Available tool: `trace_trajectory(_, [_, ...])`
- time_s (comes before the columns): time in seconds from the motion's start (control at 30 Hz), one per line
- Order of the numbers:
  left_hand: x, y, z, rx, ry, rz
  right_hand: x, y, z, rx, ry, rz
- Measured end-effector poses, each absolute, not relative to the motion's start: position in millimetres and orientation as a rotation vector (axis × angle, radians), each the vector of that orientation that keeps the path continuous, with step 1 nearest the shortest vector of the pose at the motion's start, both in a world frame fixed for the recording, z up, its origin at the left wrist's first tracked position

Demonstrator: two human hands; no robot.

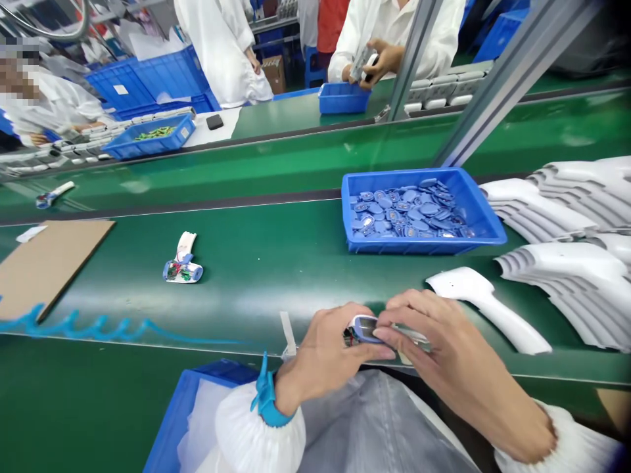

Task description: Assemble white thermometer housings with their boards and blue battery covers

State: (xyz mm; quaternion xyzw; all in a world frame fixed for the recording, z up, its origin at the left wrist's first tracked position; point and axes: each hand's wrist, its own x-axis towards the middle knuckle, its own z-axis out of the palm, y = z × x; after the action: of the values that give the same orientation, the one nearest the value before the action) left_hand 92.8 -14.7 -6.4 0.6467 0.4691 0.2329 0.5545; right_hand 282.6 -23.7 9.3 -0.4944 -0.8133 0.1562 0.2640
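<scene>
My left hand (328, 351) and my right hand (456, 348) meet over the green conveyor belt (256, 289). Both grip a small blue-framed part with a window (362, 328), and fingers hide much of it. Wires and a circuit board show at its left end. Just right of my right hand lies a white thermometer-shaped housing (488, 309). Farther up stands a blue tray (424, 246) full of round blue parts. To the left, a partly assembled white and blue unit with a circuit board (182, 266) lies on the belt.
Stacked white housings (566, 263) fill the right side. A cardboard sheet (49, 263) and a blue coiled hose (73, 325) lie left. A blue crate (182, 420) with a liner sits below. Beyond a second belt, co-workers handle parts near blue bins.
</scene>
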Motion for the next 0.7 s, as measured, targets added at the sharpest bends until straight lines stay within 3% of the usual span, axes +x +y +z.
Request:
trace_trajectory(0.2, [87, 4, 2, 1.853, 1.401, 0.529, 283, -18, 47, -1.414, -2.295, -0.24])
trace_trajectory(0.3, [76, 20, -1, 1.523, 1.511, 0.648, 306, -12, 34, -1.558, -2.241, -0.205])
trace_trajectory(0.5, [47, 30, -16, 0.875, 1.28, 0.706, 353, -22, -38, -1.808, -2.11, 0.109])
trace_trajectory(0.7, [55, 27, -14, 0.924, 1.146, 0.698, 403, -31, -40, -2.042, -1.962, -0.216])
